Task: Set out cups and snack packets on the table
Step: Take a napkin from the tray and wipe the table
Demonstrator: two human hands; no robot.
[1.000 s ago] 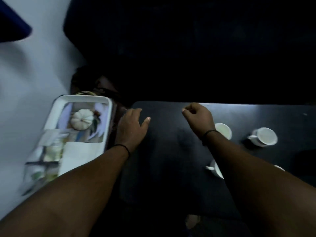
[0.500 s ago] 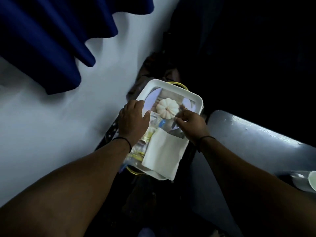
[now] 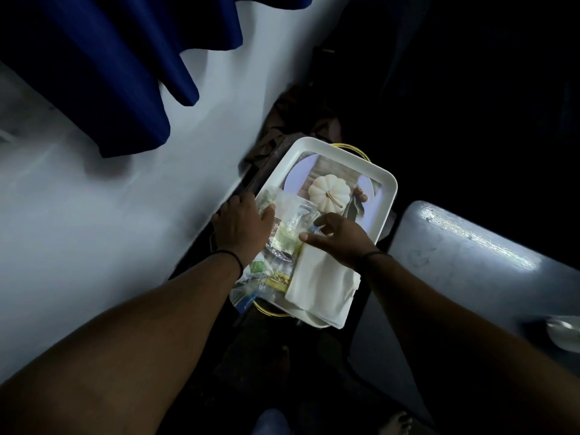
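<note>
Two hands at the tray, packets not yet lifted

Both hands are over the white tray (image 3: 387, 196), which stands beside the dark table (image 3: 470, 255), not on it. I see the left hand (image 3: 241, 227) lying on the left side of the tray, its fingers bent over the edge of the clear snack packets (image 3: 290, 227); whether they really pinch the plastic I cannot tell. The right hand (image 3: 340, 238) hovers over the middle of the tray with fingers spread and a little curled, the thumb stretched toward the packets, holding nothing that I can see.

The packets lie in a loose pile along the left half of the tray, next to a folded white napkin (image 3: 320, 287). I judge them light, soft and slippery, and the thin film will crackle and slide. The contents may break if squeezed. So I would take hold at a sealed edge or corner, not at the belly, one packet at a time. At the right border one pale cup (image 3: 565, 335) is on the table, blurred.
</note>
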